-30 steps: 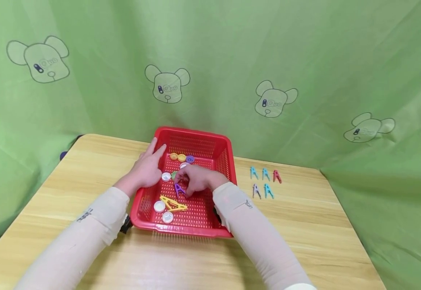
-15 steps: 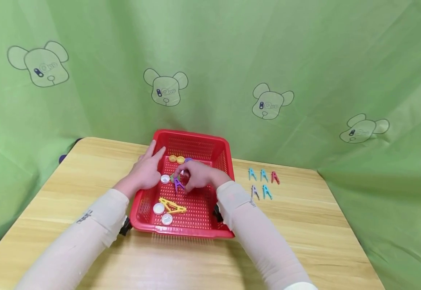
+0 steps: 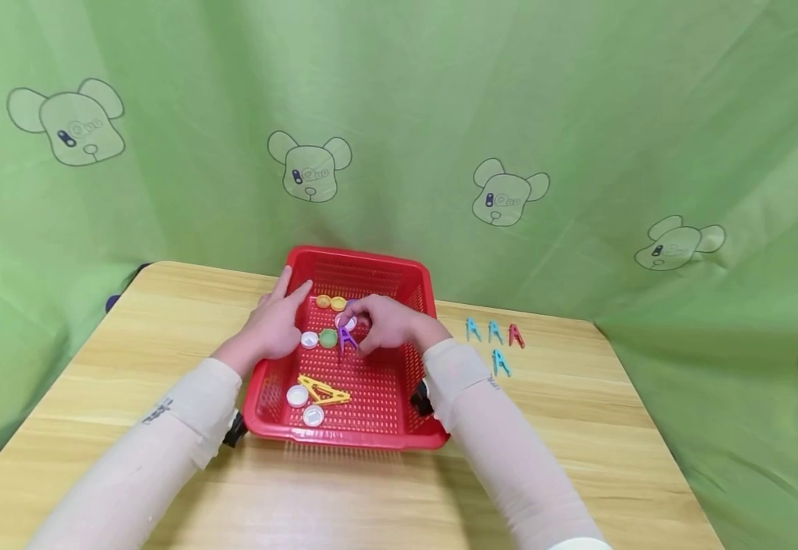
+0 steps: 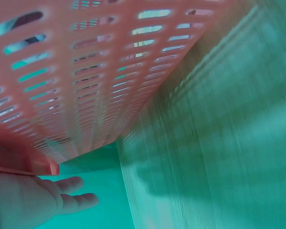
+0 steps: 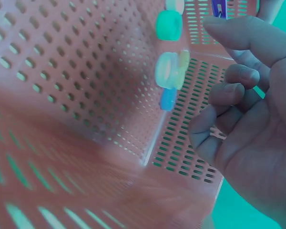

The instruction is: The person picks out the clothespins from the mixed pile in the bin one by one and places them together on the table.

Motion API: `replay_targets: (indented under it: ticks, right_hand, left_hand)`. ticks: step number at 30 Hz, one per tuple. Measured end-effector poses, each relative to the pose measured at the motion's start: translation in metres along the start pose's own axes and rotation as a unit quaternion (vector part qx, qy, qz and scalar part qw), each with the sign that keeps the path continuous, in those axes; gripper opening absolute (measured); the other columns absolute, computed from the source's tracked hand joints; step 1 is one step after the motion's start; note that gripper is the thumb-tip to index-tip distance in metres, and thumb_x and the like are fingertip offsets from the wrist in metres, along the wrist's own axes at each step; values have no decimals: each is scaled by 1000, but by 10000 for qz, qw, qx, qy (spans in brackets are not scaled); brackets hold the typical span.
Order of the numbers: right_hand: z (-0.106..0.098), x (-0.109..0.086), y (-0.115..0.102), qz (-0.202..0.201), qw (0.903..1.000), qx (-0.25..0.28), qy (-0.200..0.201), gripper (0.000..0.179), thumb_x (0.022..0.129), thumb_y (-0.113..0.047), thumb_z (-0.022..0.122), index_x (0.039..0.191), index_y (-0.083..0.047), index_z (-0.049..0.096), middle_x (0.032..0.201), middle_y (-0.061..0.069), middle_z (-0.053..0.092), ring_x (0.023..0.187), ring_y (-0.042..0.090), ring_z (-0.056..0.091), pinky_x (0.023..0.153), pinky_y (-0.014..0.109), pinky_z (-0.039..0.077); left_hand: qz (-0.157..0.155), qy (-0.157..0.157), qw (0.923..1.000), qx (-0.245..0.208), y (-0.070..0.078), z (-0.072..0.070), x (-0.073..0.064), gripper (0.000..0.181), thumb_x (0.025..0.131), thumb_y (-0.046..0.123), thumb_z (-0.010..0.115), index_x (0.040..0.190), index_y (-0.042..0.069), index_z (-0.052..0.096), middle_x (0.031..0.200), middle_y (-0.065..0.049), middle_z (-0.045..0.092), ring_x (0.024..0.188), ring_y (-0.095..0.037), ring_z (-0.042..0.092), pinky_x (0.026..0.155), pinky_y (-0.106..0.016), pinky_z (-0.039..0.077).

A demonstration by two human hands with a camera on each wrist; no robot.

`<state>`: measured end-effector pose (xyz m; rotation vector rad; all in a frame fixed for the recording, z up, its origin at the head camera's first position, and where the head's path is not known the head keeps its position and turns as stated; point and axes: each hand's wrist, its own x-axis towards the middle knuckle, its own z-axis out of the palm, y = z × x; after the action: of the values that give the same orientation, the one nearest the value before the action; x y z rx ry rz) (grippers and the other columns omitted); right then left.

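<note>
My right hand [image 3: 390, 325] pinches a purple clothespin [image 3: 347, 338] above the floor of a red plastic basket [image 3: 344, 438]. In the right wrist view the clothespin [image 5: 220, 8] shows only in part, at the top edge by the fingertips. My left hand [image 3: 271, 327] rests on the basket's left rim, its visible fingers straight and spread. Close to the right hand lie a green bottle cap [image 3: 328, 338] and a white cap [image 3: 309, 340]. A yellow clothespin [image 3: 323, 390] lies nearer the front of the basket, beside two white caps [image 3: 298, 396].
On the table [image 3: 577, 428] right of the basket are blue clothespins [image 3: 501, 363] and a red clothespin [image 3: 516, 336]. Two yellow caps [image 3: 338, 303] sit toward the basket's back. A green curtain [image 3: 399, 92] stands behind the table.
My right hand has moved up and slightly right with the purple clothespin, uncovering the green cap. Its sleeve has shifted right, over where a pale purple clothespin showed. The left hand stays put.
</note>
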<state>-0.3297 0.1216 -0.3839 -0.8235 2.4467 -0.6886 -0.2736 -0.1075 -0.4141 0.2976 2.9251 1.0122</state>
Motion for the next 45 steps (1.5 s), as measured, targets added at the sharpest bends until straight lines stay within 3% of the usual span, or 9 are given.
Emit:
replay_targets:
  ticks: [4, 9, 15, 22, 32, 37, 45]
  right_hand:
    - [-8, -2, -3, -87, 9999, 66, 96, 41, 79, -5, 83, 116, -16, 68, 109, 18, 62, 93, 25, 52, 73, 31, 48]
    - [-19, -7, -6, -16, 9996, 172, 201, 41, 79, -8, 84, 116, -18, 70, 110, 8, 64, 99, 22, 55, 77, 28, 54]
    - [-29, -12, -10, -66, 9994, 269, 229, 41, 79, -8, 85, 116, -18, 70, 111, 6, 64, 110, 35, 54, 79, 32, 55]
    - [-39, -20, -8, -77, 9993, 196, 312, 45, 79, -6, 84, 121, -14, 70, 111, 7, 66, 102, 29, 55, 79, 33, 52]
    - [-52, -33, 6, -334, 9983, -62, 479, 44, 76, -4, 85, 116, -15, 71, 94, 5, 63, 80, 21, 48, 70, 33, 46]
    - [-58, -41, 14, -366, 9983, -33, 454, 42, 78, -2, 83, 116, -15, 71, 84, 15, 52, 75, 20, 43, 67, 32, 41]
    - [-70, -59, 29, -277, 9980, 82, 560, 45, 78, 3, 80, 121, -8, 69, 77, 9, 44, 74, 22, 41, 66, 34, 39]
  left_hand:
    - [-24, 6, 10000, -38, -1, 0, -1, 86, 85, -5, 62, 160, 11, 24, 166, -12, -12, 140, -60, 14, 99, -67, 39]
    - [-15, -16, 10000, -34, 1, 0, 0, 85, 85, -5, 61, 160, 11, 24, 166, -12, -13, 139, -61, 13, 99, -68, 37]
    - [-27, 4, 9999, -98, 0, 0, -1, 84, 85, -5, 62, 160, 11, 25, 166, -10, -13, 140, -55, 18, 96, -65, 44]
    - [-31, -23, 10000, -79, 2, -1, 0, 83, 86, -4, 60, 160, 11, 25, 166, -11, -13, 141, -55, 18, 99, -66, 41]
    - [-29, -20, 10000, -36, 0, -1, 0, 82, 86, -4, 59, 160, 10, 25, 166, -12, -12, 140, -57, 16, 102, -68, 35]
    - [-21, -20, 10000, -73, 0, 0, -2, 83, 85, -4, 60, 159, 9, 25, 166, -12, -12, 140, -57, 16, 102, -68, 35]
    - [-4, -8, 10000, -86, 1, -2, -2, 83, 86, -4, 59, 160, 10, 25, 166, -11, -13, 140, -59, 15, 101, -69, 35]
